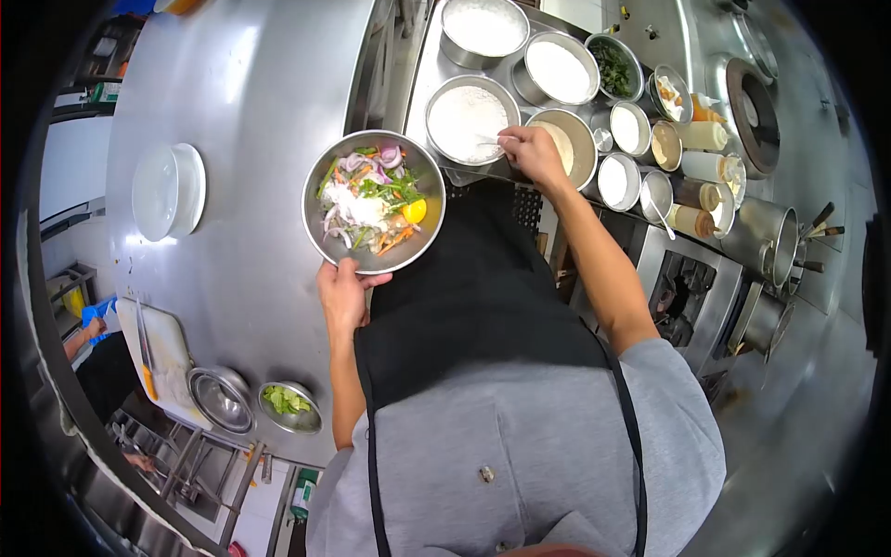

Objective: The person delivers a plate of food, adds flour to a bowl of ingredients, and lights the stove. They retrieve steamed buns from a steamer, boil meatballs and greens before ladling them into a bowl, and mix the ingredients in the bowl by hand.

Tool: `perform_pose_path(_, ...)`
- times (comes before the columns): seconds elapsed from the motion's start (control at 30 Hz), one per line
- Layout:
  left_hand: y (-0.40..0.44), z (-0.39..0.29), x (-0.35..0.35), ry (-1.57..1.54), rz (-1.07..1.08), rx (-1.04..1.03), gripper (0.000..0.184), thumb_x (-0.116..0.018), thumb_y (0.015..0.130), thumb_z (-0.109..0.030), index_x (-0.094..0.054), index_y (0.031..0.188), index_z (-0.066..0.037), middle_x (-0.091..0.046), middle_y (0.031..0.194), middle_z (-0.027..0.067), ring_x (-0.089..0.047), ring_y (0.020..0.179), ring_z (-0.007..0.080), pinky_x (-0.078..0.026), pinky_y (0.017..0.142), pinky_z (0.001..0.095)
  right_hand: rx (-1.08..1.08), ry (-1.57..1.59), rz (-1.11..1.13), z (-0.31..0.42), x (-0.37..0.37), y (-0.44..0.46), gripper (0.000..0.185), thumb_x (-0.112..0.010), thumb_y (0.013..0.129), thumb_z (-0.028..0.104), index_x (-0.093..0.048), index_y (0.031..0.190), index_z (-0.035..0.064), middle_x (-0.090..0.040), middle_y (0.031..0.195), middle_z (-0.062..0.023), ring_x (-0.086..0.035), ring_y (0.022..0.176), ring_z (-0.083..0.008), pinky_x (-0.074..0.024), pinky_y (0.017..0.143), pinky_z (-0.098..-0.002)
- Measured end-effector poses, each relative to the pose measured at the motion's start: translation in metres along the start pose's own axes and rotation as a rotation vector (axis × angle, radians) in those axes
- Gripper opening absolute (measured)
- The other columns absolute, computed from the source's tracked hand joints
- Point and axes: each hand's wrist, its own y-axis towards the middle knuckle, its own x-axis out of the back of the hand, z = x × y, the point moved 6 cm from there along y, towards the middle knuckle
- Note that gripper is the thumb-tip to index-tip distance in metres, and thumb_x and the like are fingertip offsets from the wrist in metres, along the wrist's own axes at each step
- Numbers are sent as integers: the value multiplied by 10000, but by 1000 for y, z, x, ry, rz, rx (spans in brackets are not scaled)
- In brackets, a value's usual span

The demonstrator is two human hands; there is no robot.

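Observation:
My left hand (344,297) grips the near rim of a steel bowl (317,243). Sliced onion, greens, carrot strips, white powder (357,210) and an egg yolk (415,211) lie in that bowl. Over the right edge of a steel container of white powder (467,119), my right hand (535,154) is closed on a small spoon (488,142), whose tip is at the powder. A container with a cream-coloured content (560,147) sits partly behind my right hand.
Other powder containers (561,72), herbs (613,71) and sauce bottles (703,136) stand at the right. White bowls (169,191), a knife (145,353) on a cutting board (167,357) and a lettuce bowl (290,407) are left. Another person's hand (96,327) shows far left.

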Motion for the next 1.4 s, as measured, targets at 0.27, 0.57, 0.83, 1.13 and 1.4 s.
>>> perform_pose_path(0.27,-12,-3,-14,-32,-103,33,397,-362,867,-42,-425,1186,186,-591,1096,259,-684,734,316,-619,608,327,-332,560,212,5,25,-5,153,-599,901,95,-647,997,-13,-505,628,38,-360,459,-19,-234,391,-171)
perform_pose_path(0.57,-12,-8,-78,-93,-6,23,376,-378,845,-44,-474,1132,178,-618,1046,248,-679,781,278,-614,614,309,222,-91,29,115,77,-34,214,-624,867,152,-679,1020,14,-603,628,-74,-554,541,-178,-431,541,-344)
perform_pose_path(0.83,-32,-2,-77,-125,-124,41,369,-390,842,-32,-458,1129,190,-607,1037,249,-676,784,276,-613,603,291,558,-667,147,27,22,7,162,-587,843,160,-688,929,67,-648,802,-206,-633,788,-380,-494,661,-448)
perform_pose_path(1.13,-37,5,-56,-117,-196,-6,396,-388,844,-57,-465,1146,188,-616,1048,240,-681,755,275,-608,594,288,-241,281,349,7,39,15,193,-631,855,87,-669,947,-79,-509,649,25,-410,572,-51,-310,496,-214)
perform_pose_path(1.4,-23,-5,-81,-119,-124,-30,394,-382,848,-52,-470,1144,191,-596,1085,245,-676,774,269,-620,591,308,8,274,422,114,62,-30,200,-613,882,122,-678,1007,-20,-553,637,-11,-484,546,-110,-373,513,-261)
